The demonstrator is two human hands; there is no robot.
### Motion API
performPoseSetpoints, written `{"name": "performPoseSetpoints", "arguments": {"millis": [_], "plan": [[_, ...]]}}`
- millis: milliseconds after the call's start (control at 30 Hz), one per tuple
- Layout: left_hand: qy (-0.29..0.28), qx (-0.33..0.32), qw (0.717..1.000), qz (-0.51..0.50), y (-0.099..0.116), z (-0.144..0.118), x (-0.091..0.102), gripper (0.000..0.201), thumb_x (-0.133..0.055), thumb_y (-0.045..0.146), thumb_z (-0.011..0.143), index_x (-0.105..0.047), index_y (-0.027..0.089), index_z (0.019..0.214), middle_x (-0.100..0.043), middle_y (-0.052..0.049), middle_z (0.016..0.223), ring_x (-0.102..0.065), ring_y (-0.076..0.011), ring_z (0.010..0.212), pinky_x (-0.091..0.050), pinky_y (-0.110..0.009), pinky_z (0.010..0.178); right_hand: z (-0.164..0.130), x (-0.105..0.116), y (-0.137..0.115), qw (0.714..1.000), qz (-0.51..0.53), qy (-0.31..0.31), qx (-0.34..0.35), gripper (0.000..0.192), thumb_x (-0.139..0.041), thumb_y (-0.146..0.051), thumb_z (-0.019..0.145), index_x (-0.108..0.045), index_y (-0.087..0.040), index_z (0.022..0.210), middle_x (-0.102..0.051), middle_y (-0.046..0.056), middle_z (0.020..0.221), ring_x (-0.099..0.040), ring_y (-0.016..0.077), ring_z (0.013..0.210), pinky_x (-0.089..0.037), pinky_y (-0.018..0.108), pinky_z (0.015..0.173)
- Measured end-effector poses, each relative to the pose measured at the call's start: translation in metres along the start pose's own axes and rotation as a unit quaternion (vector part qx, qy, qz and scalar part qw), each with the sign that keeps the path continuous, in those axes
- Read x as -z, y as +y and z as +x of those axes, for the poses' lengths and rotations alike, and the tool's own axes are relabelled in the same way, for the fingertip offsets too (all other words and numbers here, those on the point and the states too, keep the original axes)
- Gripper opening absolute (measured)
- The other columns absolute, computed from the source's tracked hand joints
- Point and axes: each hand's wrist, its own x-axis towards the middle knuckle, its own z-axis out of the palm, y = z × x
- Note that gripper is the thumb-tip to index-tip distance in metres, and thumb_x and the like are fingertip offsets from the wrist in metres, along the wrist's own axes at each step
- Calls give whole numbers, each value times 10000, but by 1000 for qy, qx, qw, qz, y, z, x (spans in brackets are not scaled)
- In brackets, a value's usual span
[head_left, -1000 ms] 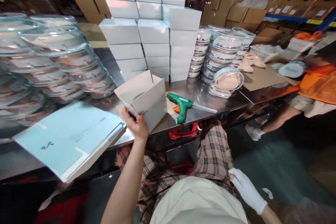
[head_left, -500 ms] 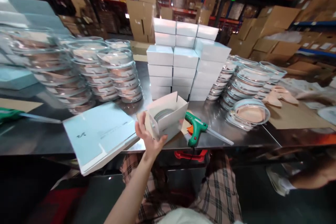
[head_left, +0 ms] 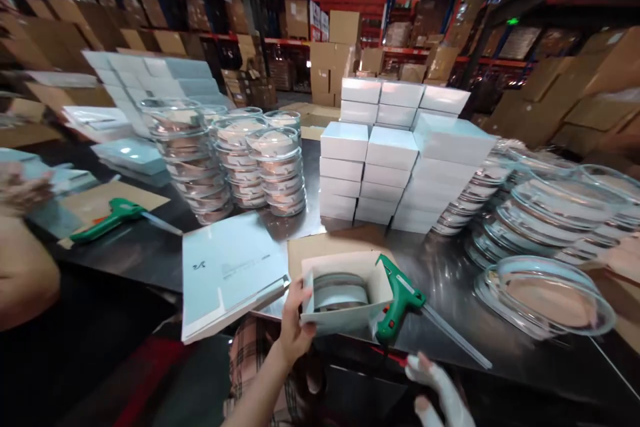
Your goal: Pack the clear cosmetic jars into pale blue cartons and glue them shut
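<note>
At table's edge, left hand (head_left: pixel 296 327) grips an open white box (head_left: pixel 345 300) holding a round case; gloved right hand (head_left: pixel 436 392) spread.

A worker's left hand (head_left: pixel 295 327) and forearm are bare, with no sleeve visible, at the lower centre of the frame. The right hand (head_left: pixel 440 393), lower right, wears a white glove. Plaid fabric in brown and cream shows beneath.

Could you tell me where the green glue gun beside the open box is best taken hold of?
Grip the green glue gun by its handle, which points toward the table's near edge, coming from below right where the gloved right hand is. The nozzle and glue stick run away to the right, and the open white box, held by the left hand, blocks its left.
</note>
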Motion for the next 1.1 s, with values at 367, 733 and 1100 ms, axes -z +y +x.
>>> {"name": "performPoseSetpoints", "arguments": {"millis": [367, 733, 1100], "plan": [[-47, 172, 984, 23, 32, -4, -7, 446, -623, 675, 907, -795, 329, 1130, -764, -130, 1048, -700, -392, 1167, -584, -563, 989, 161, -81, -102, 959, 241, 115, 94, 502, -554, -649, 997, -660, -244, 1275, -628, 157, 1422, -679, 341, 1228, -613, 482, 987], [-188, 33, 981, 21, 25, 29, 19, 757, -726, 884, 651, -824, 252, 1057, -696, -179, 1196, -709, -360, 1136, -603, -472, 935, 167, -84, -109, 955, 263, 130, -42, 416, -670, -427, 943, -506, -271, 1291, -632, 134, 1380, -674, 264, 1238, -581, 392, 1003], [-109, -36, 991, 75, 19, 34, 23, 288, -811, 434, 834, -707, 254, 1034, -725, 7, 887, -688, -210, 788, -418, -522, 1179, 48, 0, -57, 954, -150, 124, -227, 429, -543, -634, 963, -713, -243, 1004, -806, 52, 900, -753, 245, 772, -554, 341, 708]]}}
